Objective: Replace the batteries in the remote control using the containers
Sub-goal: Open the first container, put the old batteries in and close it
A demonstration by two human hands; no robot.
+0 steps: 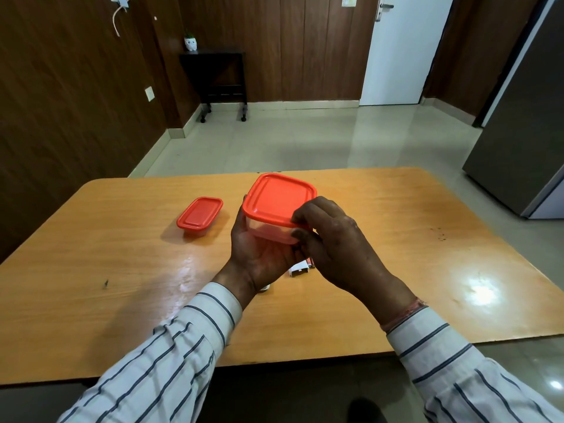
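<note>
A square clear container with an orange lid (276,198) is held above the wooden table (122,270). My left hand (259,248) cups its base from below. My right hand (332,239) grips the lid's near right corner with fingertips on the rim. A smaller rectangular container with an orange lid (200,213) stands shut on the table to the left. Under my hands lies a white part (299,270), with a battery end (310,264) beside it; most of both is hidden. The remote control is largely hidden behind my left wrist; only a small white bit (264,289) shows.
The table's far edge lies just behind the containers. A grey refrigerator (525,117) stands at the right, a small dark side table (219,80) against the far wall, and a white door (403,50) beyond. Tiled floor surrounds the table.
</note>
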